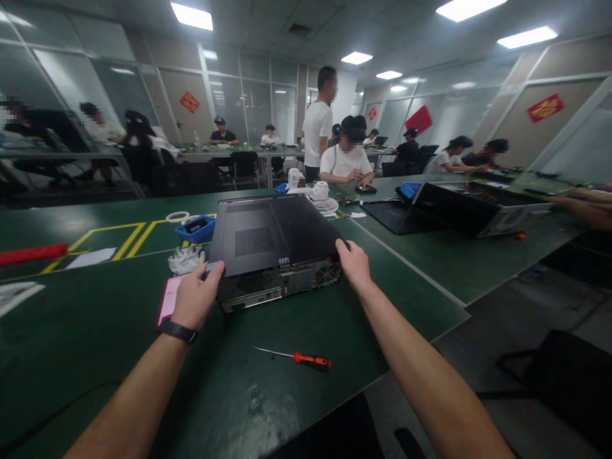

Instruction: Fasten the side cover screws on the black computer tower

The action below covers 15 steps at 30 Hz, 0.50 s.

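Observation:
A black desktop computer case [306,223] lies on its side on the green table, its rear panel with ports and a fan grille facing me. My left hand [198,293] grips its near left corner, thumb on top and the other fingers hidden behind the edge. At the near right corner, my right hand [354,261] holds the case's side, fingers curled round the edge. Between my forearms, a screwdriver [308,361] with an orange and black handle rests on the table, its tip pointing left. A pink-edged sheet or booklet [168,299] shows partly behind my left hand.
Left of the case are a blue tray [196,228] and a crumpled clear plastic bag [186,258]. A white fan [325,205] stands behind it. To the right sits another opened computer case [478,207] beside a black panel [399,217]. A co-worker [347,159] sits across the table.

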Tool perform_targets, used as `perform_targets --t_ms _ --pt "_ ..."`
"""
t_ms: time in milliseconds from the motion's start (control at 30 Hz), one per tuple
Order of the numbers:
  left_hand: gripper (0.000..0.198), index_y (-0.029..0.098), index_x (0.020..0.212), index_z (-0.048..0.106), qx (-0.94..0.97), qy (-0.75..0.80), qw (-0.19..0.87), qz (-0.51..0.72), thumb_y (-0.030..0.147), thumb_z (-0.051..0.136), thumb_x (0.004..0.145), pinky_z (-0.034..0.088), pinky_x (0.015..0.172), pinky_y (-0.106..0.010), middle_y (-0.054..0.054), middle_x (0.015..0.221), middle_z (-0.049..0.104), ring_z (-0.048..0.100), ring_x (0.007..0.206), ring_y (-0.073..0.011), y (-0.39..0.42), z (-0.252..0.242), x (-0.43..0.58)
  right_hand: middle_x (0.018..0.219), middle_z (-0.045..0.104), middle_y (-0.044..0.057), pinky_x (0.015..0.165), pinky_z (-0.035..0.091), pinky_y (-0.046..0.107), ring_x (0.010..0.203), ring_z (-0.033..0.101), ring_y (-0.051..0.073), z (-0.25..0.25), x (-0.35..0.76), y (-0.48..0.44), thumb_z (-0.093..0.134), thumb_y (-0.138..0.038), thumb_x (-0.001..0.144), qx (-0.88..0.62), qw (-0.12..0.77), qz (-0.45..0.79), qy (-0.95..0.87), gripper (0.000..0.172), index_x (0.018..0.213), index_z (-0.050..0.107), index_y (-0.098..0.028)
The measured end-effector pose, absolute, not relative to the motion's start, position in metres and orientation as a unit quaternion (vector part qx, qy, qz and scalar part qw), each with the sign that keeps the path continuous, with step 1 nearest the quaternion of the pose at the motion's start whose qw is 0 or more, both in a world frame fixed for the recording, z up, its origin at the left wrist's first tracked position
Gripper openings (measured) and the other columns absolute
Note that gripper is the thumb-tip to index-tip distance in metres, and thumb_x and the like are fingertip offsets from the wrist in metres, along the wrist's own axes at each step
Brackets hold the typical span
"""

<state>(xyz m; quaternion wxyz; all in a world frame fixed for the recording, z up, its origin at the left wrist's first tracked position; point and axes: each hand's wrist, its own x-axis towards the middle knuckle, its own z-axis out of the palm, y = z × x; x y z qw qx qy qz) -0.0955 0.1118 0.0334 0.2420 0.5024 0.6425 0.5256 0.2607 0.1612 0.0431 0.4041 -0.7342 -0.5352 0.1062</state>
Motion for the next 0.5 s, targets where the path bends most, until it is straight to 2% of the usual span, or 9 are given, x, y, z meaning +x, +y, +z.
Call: perform_targets --t_ms 200,367,500 --pt "0.051 0.018 0.106 0.075 0.553 0.600 0.272 0.509 0.059 0.065 0.078 0.055 0.087 -0.034 -0.005 0.099 0.079 0.069 0.100 -0.0274 0.098 0.037 -0.080 0.107 0.079 0.009 0.088 0.053 0.038 0.098 0.072 0.028 0.044 0.286 0.134 0.045 -0.059 0.094 -0.740 0.412 0.105 -0.520 0.050 0.113 0.076 -0.025" --pt "0.051 0.017 0.104 0.076 0.576 0.591 0.274 0.493 0.060 0.064 0.078 0.055 0.085 -0.035 -0.006 0.092 0.079 0.069 0.095 -0.0271 0.106 0.036 -0.054 0.104 0.079 0.010 0.086 0.052 0.037 0.095 0.071 0.028 0.042 0.317 0.118 0.045 -0.061 0.092 -0.756 0.420 0.096 -0.493 0.052 0.113 0.076 -0.024" --pt "0.052 0.017 0.104 0.075 0.593 0.588 0.267 0.481 0.061 0.062 0.080 0.054 0.084 -0.034 -0.007 0.096 0.079 0.070 0.094 -0.0261 0.117 0.038 -0.024 0.105 0.079 0.011 0.085 0.052 0.037 0.095 0.071 0.028 0.042 0.347 0.110 0.045 -0.063 0.091 -0.768 0.427 0.082 -0.471 0.056 0.114 0.076 -0.022"
